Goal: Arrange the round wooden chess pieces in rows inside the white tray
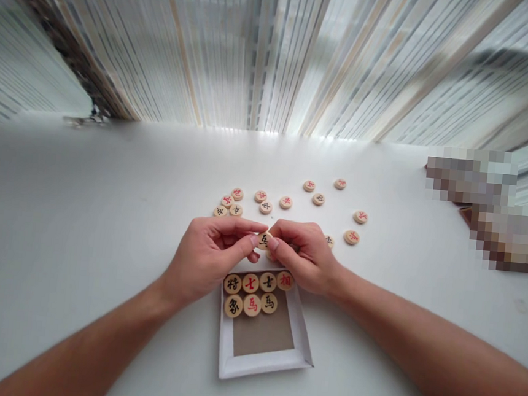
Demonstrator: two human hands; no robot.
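A round wooden piece with a black character [264, 241] is pinched between my left hand [216, 249] and my right hand [303, 254], thumbs on its face. Just below them lies a white box [268, 363] with a brown bottom. Its top row holds several pieces, among them a black one [233, 283] at the left corner and a red one [285, 280] near my right wrist. Under that row sit a black piece [233, 306], a red piece [251, 305] and another black piece [269, 302].
Several loose pieces with red or black characters lie beyond my hands, such as a red one [286, 202] and one farther right [352, 237]. Partly pixelated objects [510, 238] stand at the right edge. Striped curtains [258, 56] hang behind the white table [81, 219].
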